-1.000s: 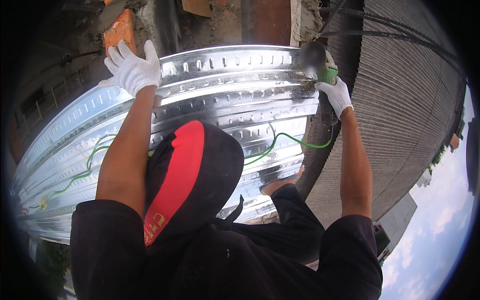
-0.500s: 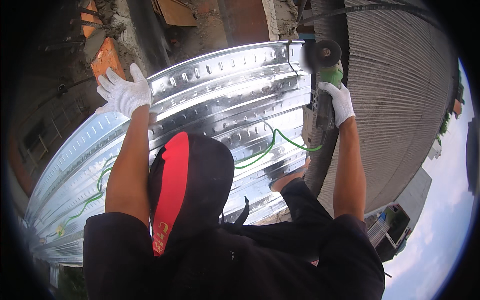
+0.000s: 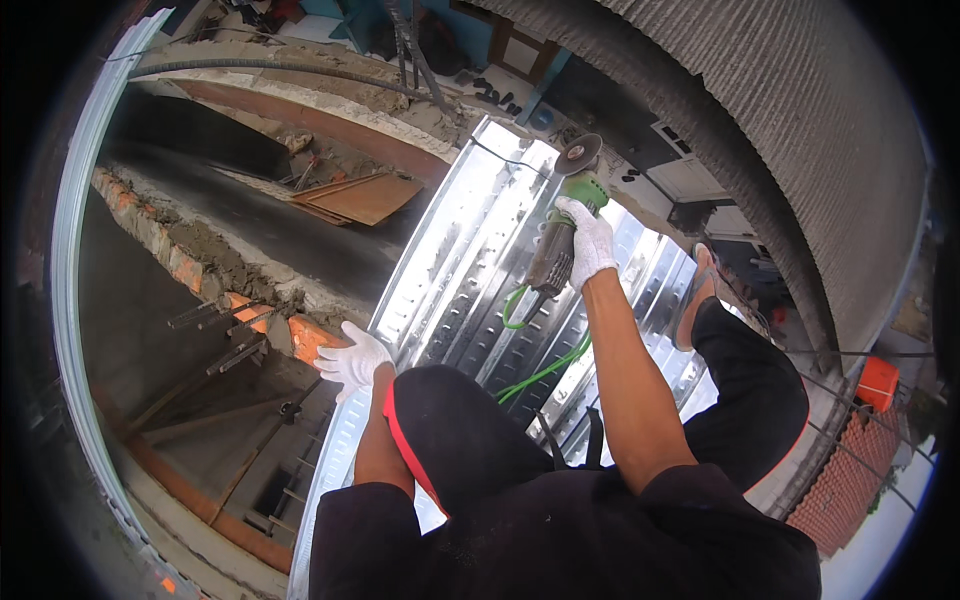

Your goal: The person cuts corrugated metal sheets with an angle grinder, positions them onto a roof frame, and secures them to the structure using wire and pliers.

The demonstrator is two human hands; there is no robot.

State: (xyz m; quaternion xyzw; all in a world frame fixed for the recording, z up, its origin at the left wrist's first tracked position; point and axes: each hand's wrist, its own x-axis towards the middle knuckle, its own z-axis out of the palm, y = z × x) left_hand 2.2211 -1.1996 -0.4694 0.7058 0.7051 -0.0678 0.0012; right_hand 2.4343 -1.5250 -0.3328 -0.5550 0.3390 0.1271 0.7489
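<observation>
My right hand (image 3: 590, 243), in a white glove, is closed round a green-and-black angle grinder (image 3: 586, 192), its disc (image 3: 578, 154) at the upper end. The grinder lies over the far end of a shiny ribbed metal sheet (image 3: 440, 275), where a dark jagged line crosses the sheet near its end. A green cord (image 3: 540, 375) loops from the tool across the ribs. My left hand (image 3: 350, 359), also gloved, rests at the sheet's left edge with fingers spread and nothing in them, beside orange bricks (image 3: 308, 336).
Open pits with timber and a loose board (image 3: 355, 200) lie left, along a broken brick ledge. A long metal channel (image 3: 75, 230) runs at far left. Rebar (image 3: 280, 72) crosses at top. My sandalled foot (image 3: 697, 290) is on the sheet. A corrugated roof (image 3: 800, 140) and orange container (image 3: 876, 383) are right.
The view has swung round, so the sheet's far end now points up. My right hand with the grinder appears further left, over the sheet. My left hand stays spread at the edge.
</observation>
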